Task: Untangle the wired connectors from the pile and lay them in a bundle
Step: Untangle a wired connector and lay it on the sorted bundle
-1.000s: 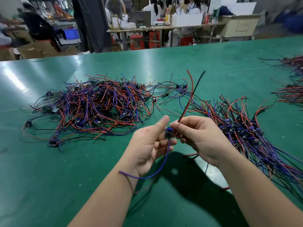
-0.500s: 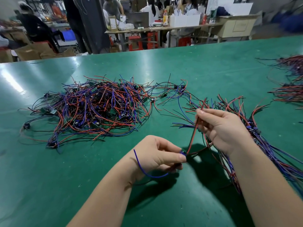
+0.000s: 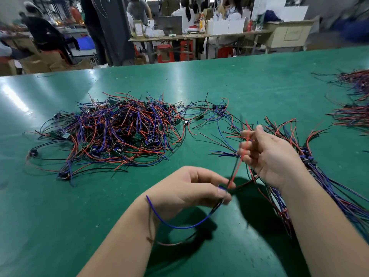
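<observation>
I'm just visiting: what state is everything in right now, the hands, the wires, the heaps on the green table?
left hand: pinches the wired connector at its plug.
right hand: fingers curled round its red and black leads.
wired connector: held up between both hands, blue lead hanging looped.
pile: tangled, on the table.
bundle: laid roughly parallel by the right hand.
</observation>
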A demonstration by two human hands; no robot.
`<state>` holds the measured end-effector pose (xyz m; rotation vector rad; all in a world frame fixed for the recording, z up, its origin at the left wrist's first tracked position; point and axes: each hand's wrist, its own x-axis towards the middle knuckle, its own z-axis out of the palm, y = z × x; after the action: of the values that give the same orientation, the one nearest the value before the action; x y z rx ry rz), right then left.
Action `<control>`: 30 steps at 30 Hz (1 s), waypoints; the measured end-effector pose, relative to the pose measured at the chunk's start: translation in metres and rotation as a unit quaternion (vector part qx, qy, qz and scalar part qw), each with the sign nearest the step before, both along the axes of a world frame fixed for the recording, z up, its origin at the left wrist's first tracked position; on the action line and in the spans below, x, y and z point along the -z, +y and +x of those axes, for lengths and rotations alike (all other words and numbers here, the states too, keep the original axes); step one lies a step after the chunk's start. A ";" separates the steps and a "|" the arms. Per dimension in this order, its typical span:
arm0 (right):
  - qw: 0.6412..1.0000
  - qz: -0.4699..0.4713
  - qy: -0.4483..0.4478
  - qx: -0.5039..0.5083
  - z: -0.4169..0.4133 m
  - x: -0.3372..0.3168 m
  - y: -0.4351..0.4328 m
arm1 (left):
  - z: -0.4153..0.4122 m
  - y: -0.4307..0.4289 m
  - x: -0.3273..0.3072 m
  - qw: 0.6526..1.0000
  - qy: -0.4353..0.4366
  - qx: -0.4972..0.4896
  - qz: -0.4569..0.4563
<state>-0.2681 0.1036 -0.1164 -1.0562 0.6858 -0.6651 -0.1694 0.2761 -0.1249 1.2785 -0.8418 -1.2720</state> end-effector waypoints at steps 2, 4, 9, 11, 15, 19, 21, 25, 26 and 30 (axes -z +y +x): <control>0.999 0.007 0.020 -0.045 0.002 0.002 0.002 | 0.002 -0.002 -0.002 0.997 0.033 -0.035 -0.056; 0.994 -0.021 0.048 -0.100 0.003 0.006 0.005 | 0.003 -0.005 -0.004 0.982 0.122 -0.090 -0.109; 0.955 -0.168 0.064 -0.237 0.009 0.014 0.026 | 0.001 -0.013 -0.002 0.914 0.254 -0.256 -0.186; 0.955 -0.164 0.025 -0.245 0.013 0.013 0.032 | -0.001 -0.017 0.000 0.908 0.229 -0.301 -0.179; 0.972 -0.115 -0.041 -0.199 0.017 0.009 0.037 | -0.009 -0.021 0.006 0.916 0.107 -0.348 -0.167; 0.986 0.001 -0.069 -0.151 0.016 0.006 0.033 | -0.012 -0.023 0.013 0.915 -0.035 -0.350 -0.199; 0.985 0.015 -0.074 -0.158 0.015 0.005 0.032 | -0.013 -0.022 0.015 0.914 -0.096 -0.342 -0.197; 0.983 0.026 -0.077 -0.163 0.012 0.001 0.028 | -0.009 -0.016 0.015 0.914 -0.208 -0.283 -0.205; 0.983 0.025 -0.079 -0.164 0.011 0.000 0.026 | -0.008 -0.015 0.014 0.915 -0.208 -0.274 -0.212; 0.978 -0.010 -0.065 -0.199 0.006 0.000 0.023 | -0.008 -0.015 0.009 0.953 -0.018 -0.248 -0.173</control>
<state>-0.2616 0.1265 -0.1168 -1.1170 0.3392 -0.3891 -0.1776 0.2611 -0.1337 1.1349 -0.6732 -0.6690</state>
